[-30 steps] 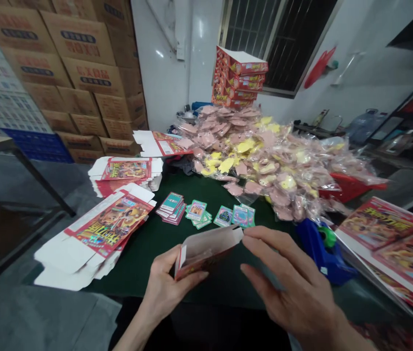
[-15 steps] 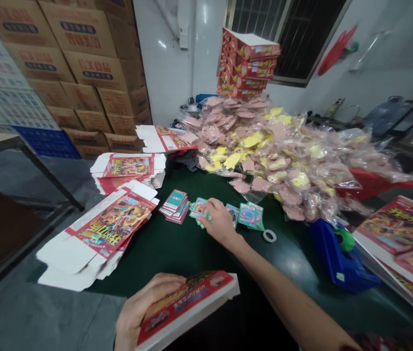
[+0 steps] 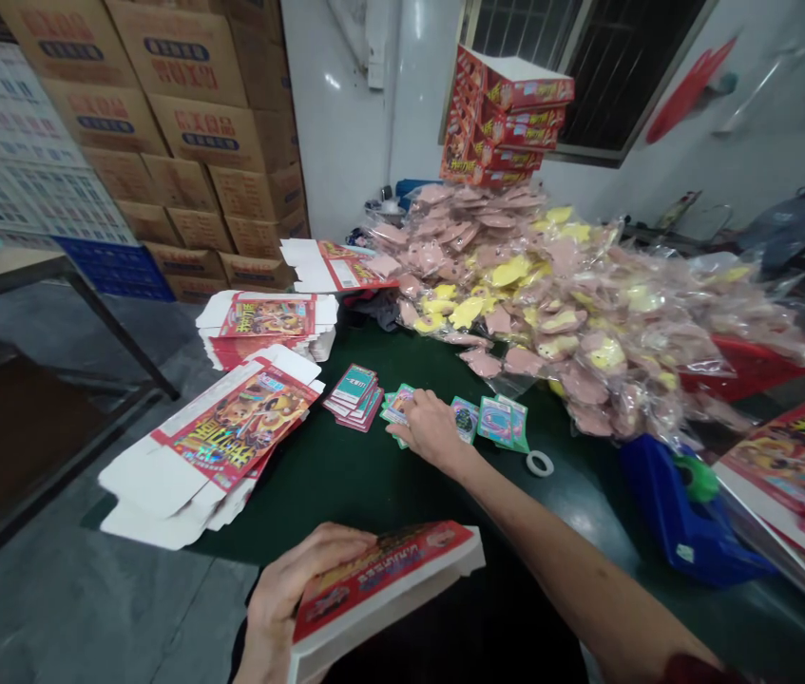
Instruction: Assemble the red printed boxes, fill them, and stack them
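We see the left hand (image 3: pixel 292 575) clamped around a red box (image 3: pixel 392 575), held low at the near edge of the table (image 3: pixel 373 489), while the right hand (image 3: pixel 437 437) reaches over to a small pile of cards (image 3: pixel 397 403), fingers bent onto it; we cannot tell whether any card is gripped. We judge this box part done: it is folded into shape, its contents hidden from us, with cards and a stack (image 3: pixel 354 389) beside them left on the table. More boxes (image 3: pixel 245 427) lie flat at left. Since 1.0 s ago, the right hand has left the box for the cards, the box has turned, and a white ring (image 3: pixel 540 463) shows; from 0.5 s ago, both hands look much the same.
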A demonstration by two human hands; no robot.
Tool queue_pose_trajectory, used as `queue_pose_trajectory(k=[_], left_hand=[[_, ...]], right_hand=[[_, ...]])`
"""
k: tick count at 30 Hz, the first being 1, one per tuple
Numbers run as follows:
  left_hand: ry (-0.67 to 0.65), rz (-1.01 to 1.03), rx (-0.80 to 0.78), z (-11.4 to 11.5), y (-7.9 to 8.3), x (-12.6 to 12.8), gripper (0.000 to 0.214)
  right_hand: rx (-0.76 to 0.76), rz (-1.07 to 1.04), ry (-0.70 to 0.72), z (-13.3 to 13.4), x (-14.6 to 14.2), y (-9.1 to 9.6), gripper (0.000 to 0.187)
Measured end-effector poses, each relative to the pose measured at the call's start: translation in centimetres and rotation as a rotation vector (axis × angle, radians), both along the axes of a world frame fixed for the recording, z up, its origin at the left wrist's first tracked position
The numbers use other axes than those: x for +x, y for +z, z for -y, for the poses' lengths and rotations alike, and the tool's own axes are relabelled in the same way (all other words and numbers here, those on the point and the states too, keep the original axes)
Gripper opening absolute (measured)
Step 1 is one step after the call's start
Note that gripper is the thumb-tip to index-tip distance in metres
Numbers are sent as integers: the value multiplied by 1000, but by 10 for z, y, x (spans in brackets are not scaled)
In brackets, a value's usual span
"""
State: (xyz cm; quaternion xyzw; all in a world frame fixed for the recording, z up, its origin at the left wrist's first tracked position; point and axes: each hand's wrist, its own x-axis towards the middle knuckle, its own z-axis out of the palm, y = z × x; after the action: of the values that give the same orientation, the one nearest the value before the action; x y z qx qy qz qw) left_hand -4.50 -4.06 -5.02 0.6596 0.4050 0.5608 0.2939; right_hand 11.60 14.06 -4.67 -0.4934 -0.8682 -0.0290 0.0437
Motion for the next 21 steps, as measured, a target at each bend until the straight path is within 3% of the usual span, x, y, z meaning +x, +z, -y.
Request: queue_pose_trajectory(k=[4, 7, 17, 21], left_hand=[[-6, -1, -10, 1, -2, -1, 30], [-44, -22, 2, 2, -5, -3, 33], [16, -58, -8, 1, 6, 1, 25], [21, -42, 18, 1, 10, 3, 21]], right_hand=[[17, -5, -70, 0, -13, 0, 34], [8, -1, -38, 0, -18, 0, 28], [40, -113, -18, 11, -5, -10, 31], [22, -173, 2, 11, -2, -12, 23]])
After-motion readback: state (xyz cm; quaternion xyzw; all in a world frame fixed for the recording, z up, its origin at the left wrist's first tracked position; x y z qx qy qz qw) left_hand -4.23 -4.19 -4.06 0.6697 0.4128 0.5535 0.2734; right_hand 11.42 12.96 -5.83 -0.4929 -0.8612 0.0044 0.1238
